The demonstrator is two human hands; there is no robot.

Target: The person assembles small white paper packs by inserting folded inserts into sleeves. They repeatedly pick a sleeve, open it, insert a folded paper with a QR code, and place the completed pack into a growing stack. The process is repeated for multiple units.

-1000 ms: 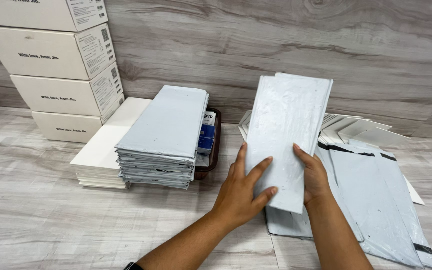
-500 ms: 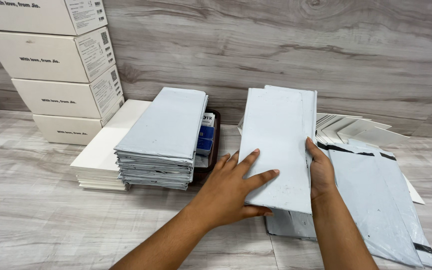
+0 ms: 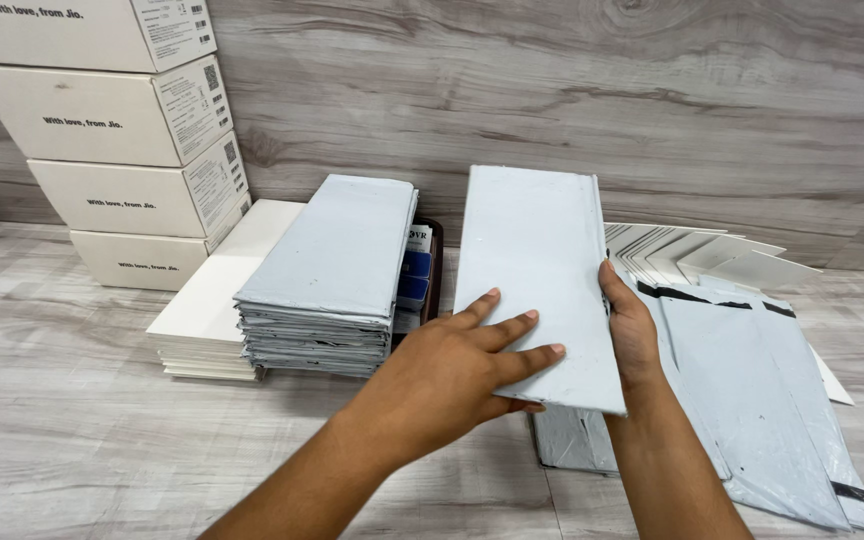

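Left hand (image 3: 462, 365) flat, fingers spread on the grey mailer packet (image 3: 537, 270). Right hand (image 3: 632, 330) grips its right edge. Stack of packed mailers (image 3: 337, 265) just left, loose empty mailers (image 3: 752, 390) underneath.

A packing workroom; stacked white cartons (image 3: 117, 130), piled grey mailer bags (image 3: 327, 285), loose mailers (image 3: 752, 400) on wood-look floor (image 3: 52, 420)
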